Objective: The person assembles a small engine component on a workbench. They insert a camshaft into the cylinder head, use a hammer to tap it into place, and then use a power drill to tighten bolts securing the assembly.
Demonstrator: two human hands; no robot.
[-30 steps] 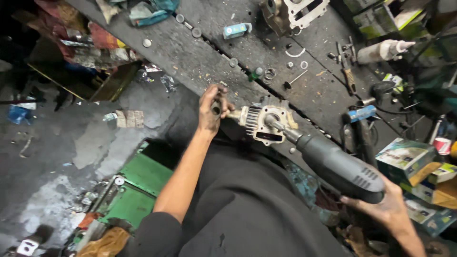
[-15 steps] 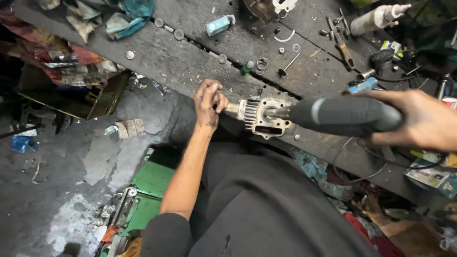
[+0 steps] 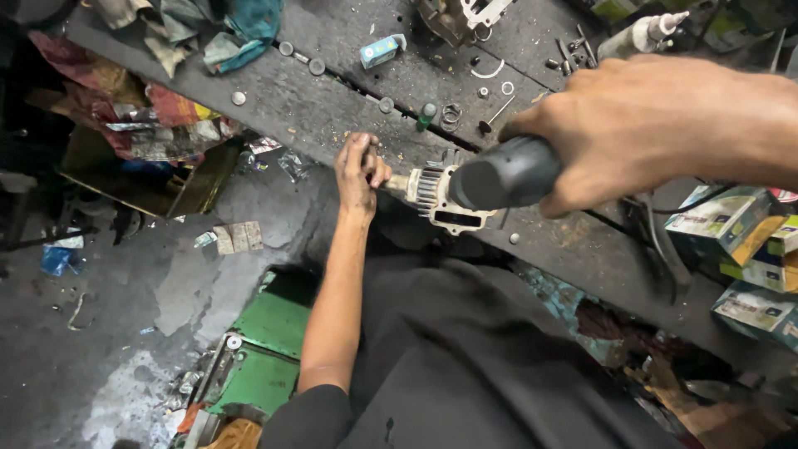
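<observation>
The left hand (image 3: 359, 169) pinches the finned metal part's (image 3: 439, 198) shaft while the right hand (image 3: 665, 125) wraps a dark tool handle (image 3: 507, 173); green-yellow cartons (image 3: 719, 223) sit at the bench's right, a small blue box (image 3: 381, 51) farther back.

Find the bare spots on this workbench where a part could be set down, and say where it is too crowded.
Free: the bench strip between the rag pile and the left hand, and the strip below the finned metal part. Crowded: around the washers and rings, and by the cartons under the right hand.
</observation>
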